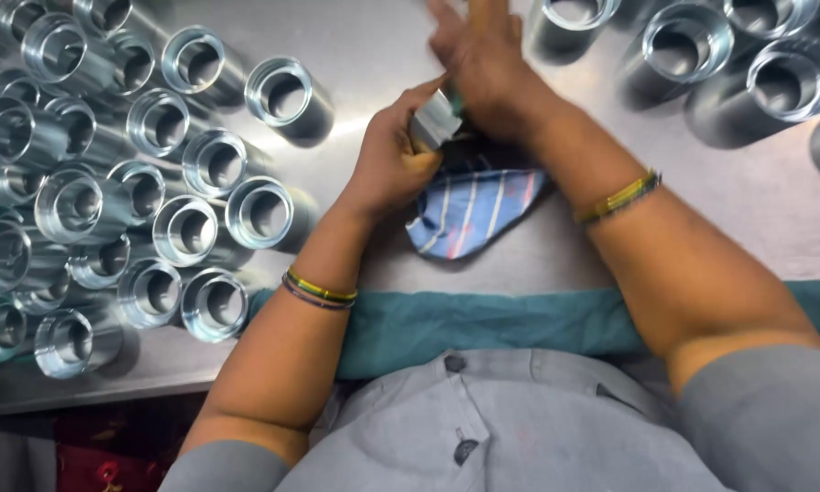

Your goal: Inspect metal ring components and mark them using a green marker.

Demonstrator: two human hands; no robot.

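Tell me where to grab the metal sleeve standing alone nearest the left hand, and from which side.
Grip the sleeve across its outer wall just below the rim, coming from above or its right. It stands upright, bore up, with bare table there; other sleeves crowd its left.

One cam only, head-mounted, looking steeply down over the wearer's chest; no 2nd view is sharing the scene. It is facing a steel table (374,55) at close range, w/ the grey shirt (483,419) filling the bottom edge. Both forearms are running up from the bottom toward centre-top. Metal cylinders (182,228) are sitting frame-left and top-right, cropped by the edges.
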